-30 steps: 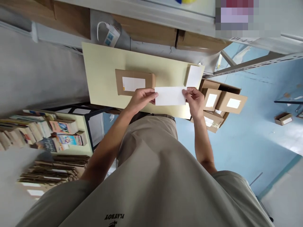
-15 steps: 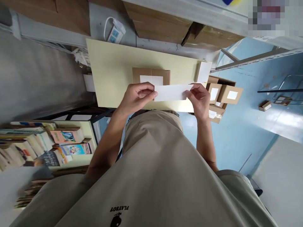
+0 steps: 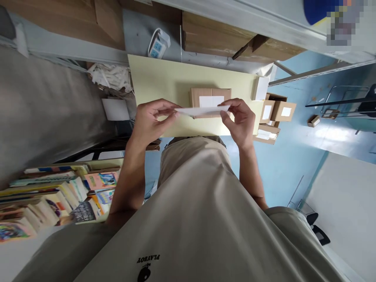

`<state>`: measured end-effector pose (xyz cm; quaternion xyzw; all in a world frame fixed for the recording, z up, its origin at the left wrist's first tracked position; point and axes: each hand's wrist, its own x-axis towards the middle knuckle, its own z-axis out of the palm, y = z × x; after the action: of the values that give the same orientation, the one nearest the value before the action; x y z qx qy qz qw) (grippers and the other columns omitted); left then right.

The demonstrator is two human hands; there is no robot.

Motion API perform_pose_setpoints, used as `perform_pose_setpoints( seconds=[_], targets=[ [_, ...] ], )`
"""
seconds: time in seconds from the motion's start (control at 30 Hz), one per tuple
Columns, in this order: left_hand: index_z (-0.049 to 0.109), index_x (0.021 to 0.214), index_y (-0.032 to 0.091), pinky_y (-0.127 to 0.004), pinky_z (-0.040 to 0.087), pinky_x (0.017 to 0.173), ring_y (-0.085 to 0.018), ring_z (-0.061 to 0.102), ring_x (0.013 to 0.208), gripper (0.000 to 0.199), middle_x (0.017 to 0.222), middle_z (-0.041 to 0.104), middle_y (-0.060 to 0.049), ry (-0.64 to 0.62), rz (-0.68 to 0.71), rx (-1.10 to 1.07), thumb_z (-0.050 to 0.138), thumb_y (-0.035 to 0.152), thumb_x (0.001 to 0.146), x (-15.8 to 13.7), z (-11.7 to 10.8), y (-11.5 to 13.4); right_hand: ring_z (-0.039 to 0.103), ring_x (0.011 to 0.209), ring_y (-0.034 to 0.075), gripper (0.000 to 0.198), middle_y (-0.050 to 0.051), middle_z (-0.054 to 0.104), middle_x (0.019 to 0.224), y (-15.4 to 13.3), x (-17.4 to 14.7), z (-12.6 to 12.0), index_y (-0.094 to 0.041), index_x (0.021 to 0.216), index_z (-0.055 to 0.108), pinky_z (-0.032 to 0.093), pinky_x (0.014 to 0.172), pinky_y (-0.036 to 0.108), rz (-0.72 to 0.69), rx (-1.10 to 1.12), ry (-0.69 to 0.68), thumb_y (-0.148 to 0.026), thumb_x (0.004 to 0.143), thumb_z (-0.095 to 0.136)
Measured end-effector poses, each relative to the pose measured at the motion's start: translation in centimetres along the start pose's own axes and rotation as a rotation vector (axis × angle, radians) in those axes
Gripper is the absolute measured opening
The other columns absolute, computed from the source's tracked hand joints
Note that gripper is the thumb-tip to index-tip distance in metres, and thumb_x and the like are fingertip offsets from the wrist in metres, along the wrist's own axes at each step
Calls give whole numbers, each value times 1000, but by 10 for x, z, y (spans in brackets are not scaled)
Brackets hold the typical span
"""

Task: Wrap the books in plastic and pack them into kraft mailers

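A white paper strip is stretched between my two hands, tilted so that it shows nearly edge-on. My left hand pinches its left end between thumb and fingers. At the opposite end, my right hand grips it the same way. Behind and below the strip, a flat cardboard box lies on the pale yellow tabletop. On top of that box is a white label, partly covered by the strip and my right fingers.
Beyond the table are a power strip and large cartons. A white box sits at the table's right end. Small labelled cartons are stacked past it. Books fill a shelf at lower left.
The strip has tipped from showing its broad face to nearly edge-on. My left hand has moved left with it. The view has shifted, so the table and box appear further right.
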<state>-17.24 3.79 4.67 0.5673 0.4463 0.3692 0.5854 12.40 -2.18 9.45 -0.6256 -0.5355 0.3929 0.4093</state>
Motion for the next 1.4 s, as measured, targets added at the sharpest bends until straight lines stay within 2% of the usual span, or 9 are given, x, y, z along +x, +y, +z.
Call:
perform_pose_setpoints(
  seconds=[0.1,0.17,0.33,0.5,0.63,0.83,0.97,1.13,1.4],
  targets=[
    [86,97,27,-46,71,117,-28,84,130,15,123,85,-7,44,55,61,95,40,100,2,-15,-2,67,159,39,46,10,75,138,-17,3,17,-29,102,77,62,128,71,-70,-53,10,-74,114,76],
    [86,98,28,-42,72,113,-26,83,126,12,118,83,-6,70,48,72,96,34,99,2,-22,-6,62,167,41,51,11,74,150,-21,5,27,-29,100,76,60,128,76,-82,-52,27,-78,114,74],
    [90,109,24,-41,75,99,-25,85,104,19,103,85,-5,51,-34,-12,89,41,101,-5,-40,-11,79,138,36,47,9,80,131,-20,4,42,-29,109,83,70,115,61,-6,-25,36,-75,115,73],
    [90,121,24,-46,76,101,-27,88,105,30,109,86,-5,-22,-65,-98,91,44,99,-13,-60,0,82,119,29,50,7,82,121,-30,6,53,-29,117,86,75,100,48,63,11,27,-75,118,67],
    [84,139,29,-48,78,101,-28,89,104,56,108,83,-4,-64,-68,-211,100,56,93,-14,-67,6,81,106,22,46,5,80,128,-32,11,63,-31,125,82,78,93,42,54,58,15,-72,106,90],
    [60,173,35,-47,80,100,-26,88,97,95,99,82,0,-84,-53,-302,99,72,94,-16,-74,6,78,100,18,46,4,77,132,-31,11,71,-31,128,79,80,93,41,69,64,-9,-72,108,88],
    [64,171,39,-46,80,98,-27,89,99,91,97,82,1,-63,-77,-298,99,73,95,-17,-75,-1,78,99,18,45,3,77,130,-33,11,72,-31,129,79,79,91,41,69,65,-15,-69,108,89],
    [70,167,32,-47,81,94,-27,89,90,92,93,85,0,-71,24,-445,108,62,90,-13,-74,-16,81,97,20,47,4,79,122,-36,10,73,-30,127,79,78,90,42,84,62,-11,-71,106,89],
    [69,171,37,-37,79,90,-23,91,91,89,97,88,1,-117,149,-499,110,46,93,-11,-74,-30,79,94,20,47,2,76,110,-38,7,74,-32,125,80,79,90,44,93,62,9,-74,104,90]
  ],
)
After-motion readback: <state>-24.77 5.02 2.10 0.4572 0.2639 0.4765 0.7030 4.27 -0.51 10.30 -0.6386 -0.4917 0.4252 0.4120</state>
